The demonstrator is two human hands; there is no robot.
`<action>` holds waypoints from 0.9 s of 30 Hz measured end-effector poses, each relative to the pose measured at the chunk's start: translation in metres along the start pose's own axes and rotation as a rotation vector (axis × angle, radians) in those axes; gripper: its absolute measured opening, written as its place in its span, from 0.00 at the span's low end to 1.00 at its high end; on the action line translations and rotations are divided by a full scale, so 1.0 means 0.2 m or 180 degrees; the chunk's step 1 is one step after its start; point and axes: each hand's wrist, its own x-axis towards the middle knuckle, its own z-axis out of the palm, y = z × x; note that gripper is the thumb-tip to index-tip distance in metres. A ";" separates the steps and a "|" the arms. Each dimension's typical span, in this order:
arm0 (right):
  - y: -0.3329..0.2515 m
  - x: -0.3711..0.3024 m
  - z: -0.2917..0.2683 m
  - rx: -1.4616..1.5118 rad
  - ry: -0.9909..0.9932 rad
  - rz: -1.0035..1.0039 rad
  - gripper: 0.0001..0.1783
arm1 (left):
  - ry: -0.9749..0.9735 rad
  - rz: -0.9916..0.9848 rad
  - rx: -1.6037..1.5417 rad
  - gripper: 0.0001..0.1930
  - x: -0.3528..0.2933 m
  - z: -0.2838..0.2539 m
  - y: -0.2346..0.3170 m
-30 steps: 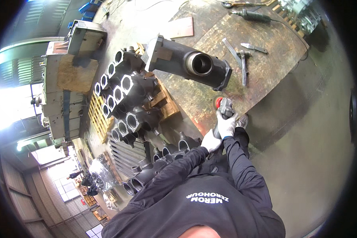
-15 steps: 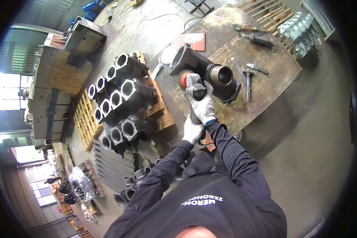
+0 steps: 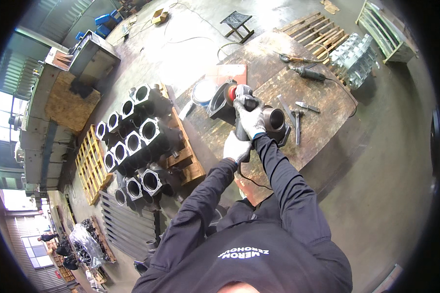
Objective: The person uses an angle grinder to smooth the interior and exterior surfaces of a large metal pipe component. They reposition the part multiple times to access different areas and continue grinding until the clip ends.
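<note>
An angle grinder [image 3: 244,91] with a red disc is held in both my hands, which wear whitish work gloves. My left hand [image 3: 236,148] is closed round its rear body, nearer to me. Closer to the head, my right hand [image 3: 252,121] wraps the grinder's front. The disc is at the rim of the open flanged end of a dark metal casting [image 3: 219,105] lying on the worktable; whether it touches cannot be told. A round machined pipe end [image 3: 276,119] of that casting sticks up right of my right hand, and my hands and the grinder hide its middle.
On the worktable [image 3: 322,115] lie a hammer [image 3: 298,126], a scraper-like tool [image 3: 307,106] and a second grinder [image 3: 308,73]. A round tin [image 3: 205,92] stands beyond the casting. Pallets on the left carry rows of similar castings [image 3: 149,129]. A power cord [image 3: 254,181] hangs near my legs.
The grinder has moved along the casting, from its side to the rim of the open flanged end. Both hands keep hold of it. The whole view has shifted a little.
</note>
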 end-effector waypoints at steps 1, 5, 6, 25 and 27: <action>0.00 0.01 0.00 0.0222 -0.0024 -0.0040 0.52 | -0.0059 -0.0058 0.0017 0.31 0.00 -0.01 0.01; 0.04 -0.15 -0.03 0.0090 0.0125 0.0048 0.48 | -0.0023 -0.0089 0.0024 0.32 -0.15 -0.02 -0.01; 0.05 -0.18 -0.05 0.0042 0.0097 0.0036 0.50 | -0.0038 -0.0212 0.0015 0.31 -0.20 -0.01 -0.02; -0.01 0.04 -0.04 -0.0720 0.0005 -0.0197 0.55 | -0.0287 -0.0508 -0.0775 0.23 -0.01 0.04 0.09; 0.01 0.04 0.00 -0.0693 0.0118 -0.0290 0.52 | 0.0024 -0.0053 -0.0874 0.22 0.01 0.04 0.07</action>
